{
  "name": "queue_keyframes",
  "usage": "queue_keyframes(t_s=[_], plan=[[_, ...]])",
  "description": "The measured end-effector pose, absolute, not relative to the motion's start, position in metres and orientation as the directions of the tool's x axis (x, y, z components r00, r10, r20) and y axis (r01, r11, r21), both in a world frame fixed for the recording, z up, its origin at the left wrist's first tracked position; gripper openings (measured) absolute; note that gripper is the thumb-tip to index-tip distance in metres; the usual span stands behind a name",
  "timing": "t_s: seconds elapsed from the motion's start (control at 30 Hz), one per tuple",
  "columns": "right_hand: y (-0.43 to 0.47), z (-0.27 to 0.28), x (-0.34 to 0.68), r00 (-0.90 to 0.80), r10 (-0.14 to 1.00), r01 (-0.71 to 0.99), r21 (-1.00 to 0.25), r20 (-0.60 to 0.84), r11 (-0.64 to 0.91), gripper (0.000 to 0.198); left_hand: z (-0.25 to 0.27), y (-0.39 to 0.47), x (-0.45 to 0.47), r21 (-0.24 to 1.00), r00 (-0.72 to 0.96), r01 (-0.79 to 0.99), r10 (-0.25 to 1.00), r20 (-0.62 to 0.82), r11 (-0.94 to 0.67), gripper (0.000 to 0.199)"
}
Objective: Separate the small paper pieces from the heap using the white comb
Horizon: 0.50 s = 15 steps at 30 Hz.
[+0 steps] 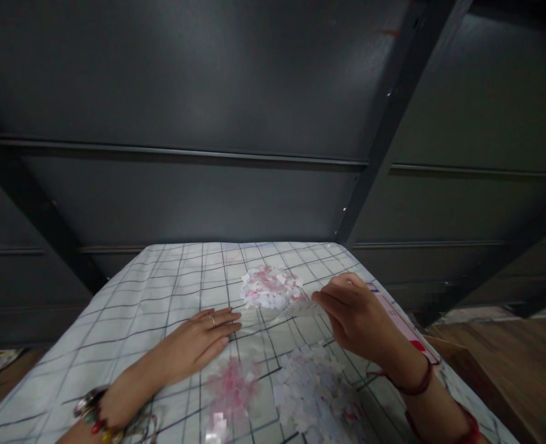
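Note:
My left hand [210, 336] lies palm down on the checked tablecloth, fingers stretched out, a ring on one finger. My right hand [353, 311] is raised slightly over the table's right part with its fingers pinched. From those fingertips a thin clear plastic piece [300, 308] reaches toward the left; its exact kind is hard to make out. Just beyond it is a heap of white and pink paper bits [271, 287]. A larger pile of white bits [316, 391] lies nearer to me, below my right hand. To its left is a blurred pink, see-through bundle [233, 388].
The white tablecloth [161, 290] with dark grid lines covers the table. A pink and white printed card or packet [397, 317] lies by the right edge, partly behind my right arm. A dark panelled wall [235, 197] stands at the far edge. Wooden flooring [508, 345] shows at right.

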State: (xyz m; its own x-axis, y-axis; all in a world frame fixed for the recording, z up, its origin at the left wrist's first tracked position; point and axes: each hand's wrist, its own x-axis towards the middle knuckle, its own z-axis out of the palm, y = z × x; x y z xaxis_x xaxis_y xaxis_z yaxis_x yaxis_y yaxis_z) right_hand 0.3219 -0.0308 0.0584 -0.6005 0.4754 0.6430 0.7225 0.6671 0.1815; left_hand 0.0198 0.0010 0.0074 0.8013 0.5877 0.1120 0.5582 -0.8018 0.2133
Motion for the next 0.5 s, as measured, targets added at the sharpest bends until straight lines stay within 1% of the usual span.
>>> queue_keyframes(t_s=[0.1, 0.2, 0.37, 0.5], plan=[[-0.0322, 0.0627, 0.3255, -0.588, 0.495, 0.731, 0.158, 0.639, 0.664, 0.026, 0.006, 0.0007, 0.0187, 0.209, 0.801, 0.557, 0.586, 0.121, -0.804, 0.032], [-0.0333, 0.0644, 0.3267, -0.578, 0.486, 0.729, 0.148, 0.655, 0.668, 0.025, 0.0052, 0.0005, 0.018, 0.208, 0.802, 0.554, 0.583, 0.126, -0.807, 0.032], [-0.0341, 0.0653, 0.3292, -0.6, 0.515, 0.716, 0.125, 0.613, 0.686, 0.025, 0.0043, 0.0016, 0.0181, 0.208, 0.802, 0.554, 0.584, 0.127, -0.806, 0.032], [-0.0325, 0.0649, 0.3313, -0.591, 0.518, 0.711, 0.096, 0.618, 0.697, 0.026, 0.0026, 0.0028, 0.0183, 0.22, 0.802, 0.545, 0.579, 0.144, -0.809, 0.032]])
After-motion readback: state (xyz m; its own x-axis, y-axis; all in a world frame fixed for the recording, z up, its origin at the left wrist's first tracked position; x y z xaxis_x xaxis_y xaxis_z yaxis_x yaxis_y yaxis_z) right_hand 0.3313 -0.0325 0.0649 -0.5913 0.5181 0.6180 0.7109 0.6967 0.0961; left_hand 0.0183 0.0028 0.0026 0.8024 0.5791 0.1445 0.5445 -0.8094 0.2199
